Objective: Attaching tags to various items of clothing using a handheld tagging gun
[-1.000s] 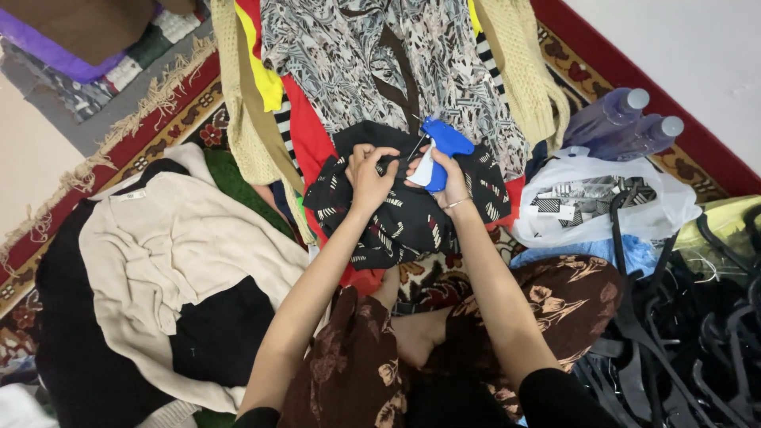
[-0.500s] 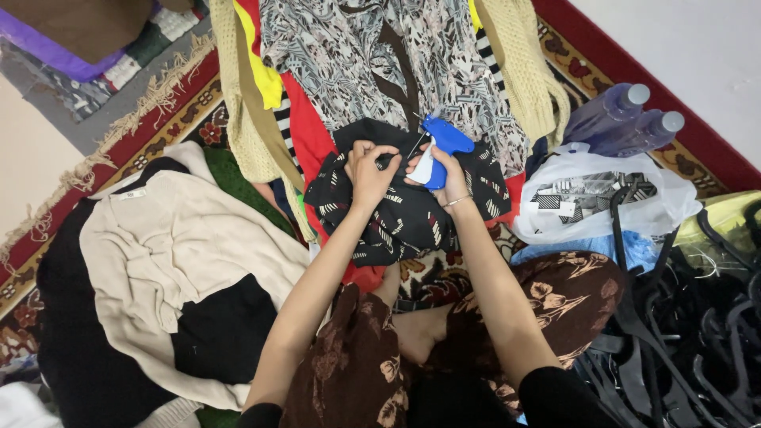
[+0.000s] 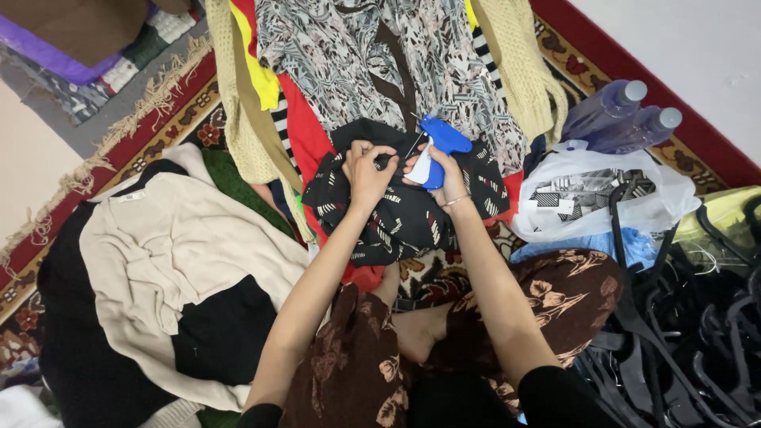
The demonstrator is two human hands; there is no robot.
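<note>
Tagging black garment.
Right hand [image 3: 444, 178] grips blue tag gun [image 3: 440, 147]; left hand [image 3: 366, 170] pinches black garment [image 3: 404, 214] beside it.

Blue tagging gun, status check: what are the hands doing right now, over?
Right hand grips blue tagging gun. Left hand pinches black patterned garment at the needle. White plastic bag and black hangers alongside, not in the way.

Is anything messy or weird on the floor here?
Yes: clothes lie heaped over each other across the rug, and black hangers sit in a tangled pile at the right. Nothing looks torn or spilled. The right hand holds a blue tagging gun over a black patterned garment pinched by the left hand.
</note>
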